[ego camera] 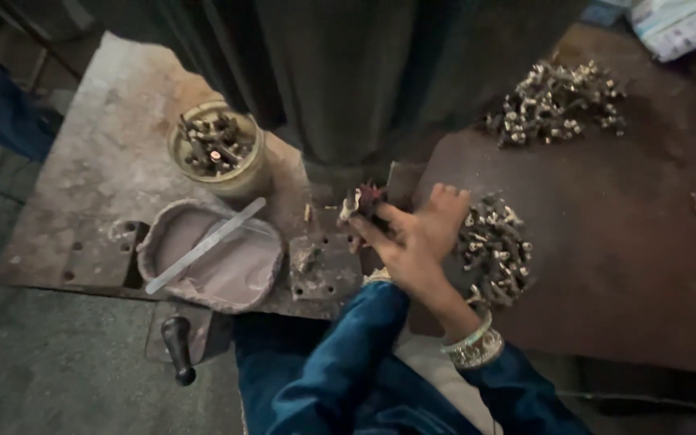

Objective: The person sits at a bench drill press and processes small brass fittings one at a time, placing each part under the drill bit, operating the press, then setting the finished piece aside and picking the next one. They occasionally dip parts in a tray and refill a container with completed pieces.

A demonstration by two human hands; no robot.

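- While the right hand [420,234] reaches forward across the brown table [622,266], its fingers pinch a small metal part [362,203] just in front of the dark machine [364,80].
- Beside the wrist lies a pile of parts [493,254].
- I cannot tell what the left hand is doing; only its blue sleeve [340,362] shows.

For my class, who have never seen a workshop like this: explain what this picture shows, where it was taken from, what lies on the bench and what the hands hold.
One picture, from a camera on the person's head, looking down. No machine grip here, only bare hands. The right hand, with bangles at its wrist, reaches toward small metal parts at the base of a dark machine column; whether it holds them is unclear. The left hand is hidden behind its blue sleeve. On the metal bench: a jar of parts, a bowl of pale powder with a flat stick, and two heaps of parts.
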